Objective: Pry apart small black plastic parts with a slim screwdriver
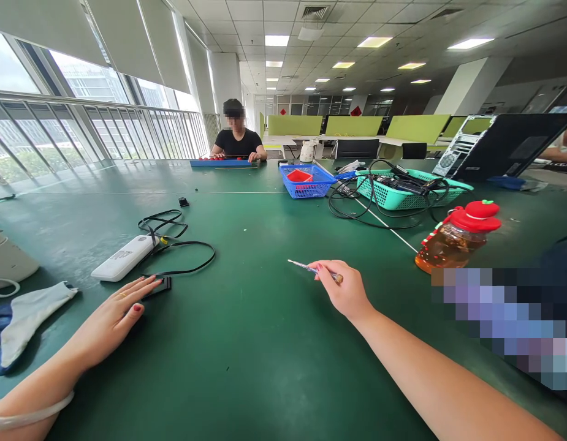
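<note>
My right hand (342, 286) pinches a slim screwdriver (302, 265) over the green table. Its thin metal tip points left, and a brown end pokes out behind my thumb. My left hand (111, 315) is stretched flat on the left, fingers close together. Its fingertips rest on or right beside a black plug (162, 285), which they partly cover. Just beyond them lies a white power strip (125, 257) with a looped black cord (205, 264).
On the right stand a bottle with a red lid (455, 239) and a teal basket (393, 195) of cables. A blue basket (306, 190) sits farther back. A glove (32, 315) lies at the left. Across the table sits a person (237, 142) behind a blue tray (221, 163).
</note>
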Demonstrator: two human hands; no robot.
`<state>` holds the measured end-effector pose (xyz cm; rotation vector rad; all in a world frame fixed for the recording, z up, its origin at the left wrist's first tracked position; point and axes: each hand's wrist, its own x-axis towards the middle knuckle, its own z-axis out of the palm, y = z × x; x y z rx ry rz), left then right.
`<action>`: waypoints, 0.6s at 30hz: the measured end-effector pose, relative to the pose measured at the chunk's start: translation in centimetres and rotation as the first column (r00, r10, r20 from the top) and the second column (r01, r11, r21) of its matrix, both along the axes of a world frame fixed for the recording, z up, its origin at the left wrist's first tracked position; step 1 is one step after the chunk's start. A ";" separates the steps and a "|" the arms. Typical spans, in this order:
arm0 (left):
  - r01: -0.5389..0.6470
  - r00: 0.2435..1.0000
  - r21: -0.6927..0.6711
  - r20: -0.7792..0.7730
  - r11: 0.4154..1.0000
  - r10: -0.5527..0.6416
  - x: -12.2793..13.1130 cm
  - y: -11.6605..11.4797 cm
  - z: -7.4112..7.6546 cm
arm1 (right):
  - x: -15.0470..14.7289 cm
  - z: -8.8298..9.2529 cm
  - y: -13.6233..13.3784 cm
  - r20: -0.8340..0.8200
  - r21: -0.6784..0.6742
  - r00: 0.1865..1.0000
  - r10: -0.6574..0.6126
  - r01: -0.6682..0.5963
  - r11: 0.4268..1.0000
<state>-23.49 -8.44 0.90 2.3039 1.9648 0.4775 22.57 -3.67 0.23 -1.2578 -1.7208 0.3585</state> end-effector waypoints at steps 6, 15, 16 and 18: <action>-0.146 0.983 -0.065 -0.118 0.987 0.137 1.7 -0.6 1.6 | 0.0 0.0 0.0 -0.005 0.021 1.000 0.014 -0.014 1.000; -0.214 0.962 -0.013 -0.178 0.977 0.208 1.7 -0.6 0.6 | 0.0 -0.1 0.0 -0.009 0.063 1.000 0.017 -0.016 0.998; -0.200 0.963 -0.016 -0.189 0.980 0.193 1.6 -0.5 0.3 | 0.0 -0.1 0.0 -0.008 0.067 1.000 0.019 -0.018 0.998; -0.174 0.963 -0.017 -0.213 0.985 0.166 1.4 -0.4 -0.1 | 0.0 -0.1 0.0 -0.006 0.072 1.000 0.021 -0.021 0.997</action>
